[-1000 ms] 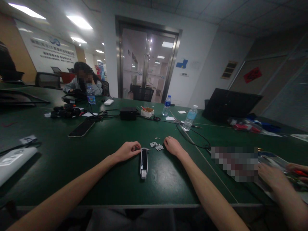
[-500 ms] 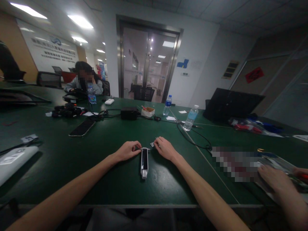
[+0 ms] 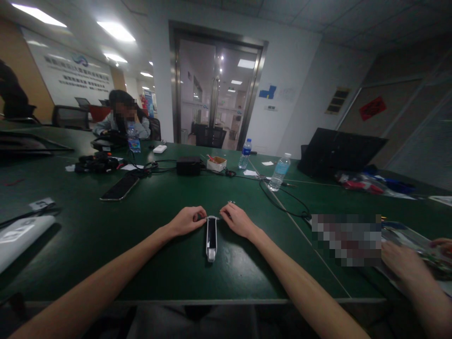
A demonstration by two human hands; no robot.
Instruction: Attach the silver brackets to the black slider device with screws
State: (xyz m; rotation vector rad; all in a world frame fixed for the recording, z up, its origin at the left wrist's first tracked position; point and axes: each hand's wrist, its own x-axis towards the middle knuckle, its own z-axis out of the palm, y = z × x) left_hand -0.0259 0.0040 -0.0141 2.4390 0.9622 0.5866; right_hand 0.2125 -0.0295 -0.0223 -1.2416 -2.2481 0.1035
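Observation:
A narrow, white-rimmed object with a dark middle and a pale block at its near end (image 3: 211, 238) lies lengthwise on the green table (image 3: 169, 278) before me; I cannot tell its kind. At its far left corner, my left hand (image 3: 187, 221) is closed, thumb and forefinger pinched together. On the other side my right hand (image 3: 239, 220) is closed too, its fingertips just right of the far end. Something thin shows faintly between those fingertips and the object. What either pinch holds is too small to make out. Tiny shiny bits (image 3: 231, 202) lie beyond my right fingers.
Farther back are a phone (image 3: 120, 187), a black box (image 3: 189, 166) with cables, a small open carton (image 3: 216, 164) and two water bottles (image 3: 280, 173) (image 3: 245, 154). A co-worker's hand (image 3: 400, 259) rests at the right by a clear bag. Another person sits across the table.
My right fingertips have shifted slightly left, closer to the white-rimmed object, and the small grey piece beside them is no longer visible. My left hand has hardly moved.

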